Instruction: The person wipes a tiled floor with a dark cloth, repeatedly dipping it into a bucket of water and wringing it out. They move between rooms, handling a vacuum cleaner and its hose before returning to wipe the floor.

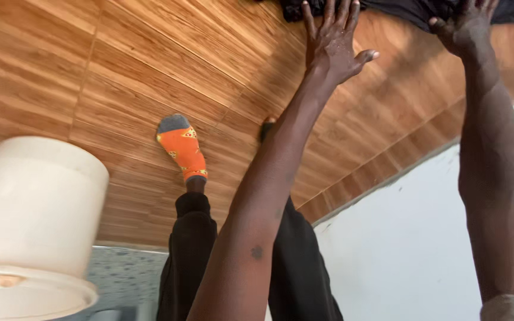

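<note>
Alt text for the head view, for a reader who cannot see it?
Both bare hands, left hand and right hand, reach down to dark cloth on a wood-pattern floor. An orange sock and a white bucket sit below.

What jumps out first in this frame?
Two bare arms stretch up the frame, left hand and right hand both laid on a dark cloth at the top edge, on a wood-pattern floor. Next, the bright orange sock mid-frame and a cream bucket lower left.

Wood-look plank floor (120, 77), white wall (400, 255), cream plastic bucket (31, 220) nr left edge.
</note>
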